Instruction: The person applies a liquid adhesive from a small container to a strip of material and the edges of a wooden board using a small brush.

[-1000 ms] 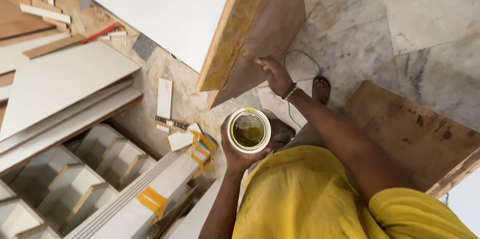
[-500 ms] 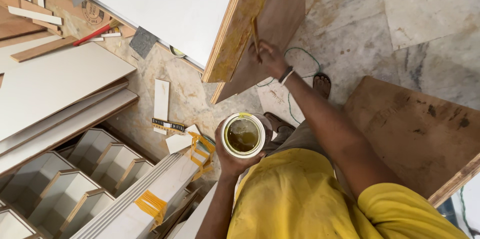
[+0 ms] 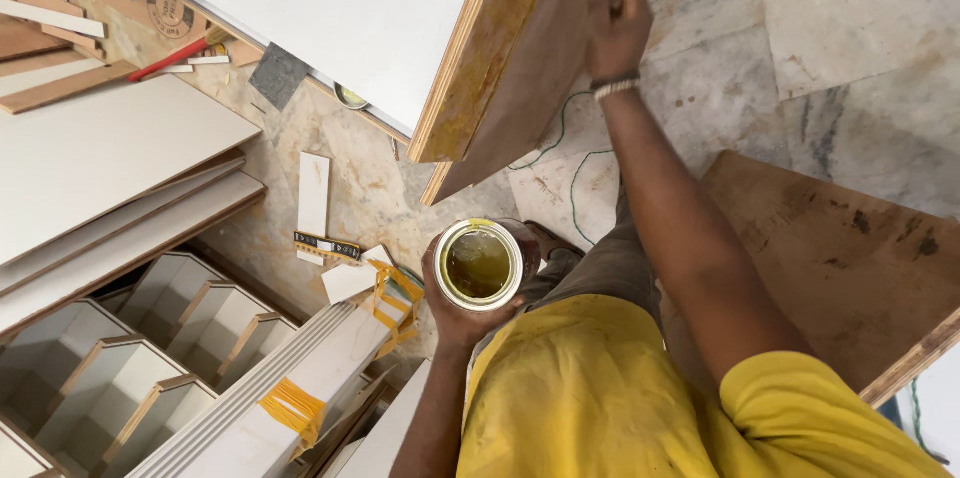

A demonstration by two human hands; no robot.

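My left hand (image 3: pixel 462 316) holds a round open tin (image 3: pixel 478 264) of dark yellowish liquid, close in front of my yellow shirt. My right hand (image 3: pixel 617 23) reaches forward with the arm stretched out. It rests on the brown face of a tilted plywood board (image 3: pixel 520 98) near its far edge. Its fingers are curled around a small pale piece that I cannot make out clearly. The board's thick edge is stained yellow. It leans beside a large white-faced panel (image 3: pixel 340 18).
White panels (image 3: pixel 110 158) lie stacked at the left above white boxed units (image 3: pixel 150 338). A bundle of white strips bound with yellow tape (image 3: pixel 290 403) lies by my left arm. A brown sheet (image 3: pixel 850 258) lies on the marble floor at right, near a green cord (image 3: pixel 575 178).
My right hand has slid farther up along the plywood board toward its far edge. The tin stays in my left hand. The view has closed in on the board.
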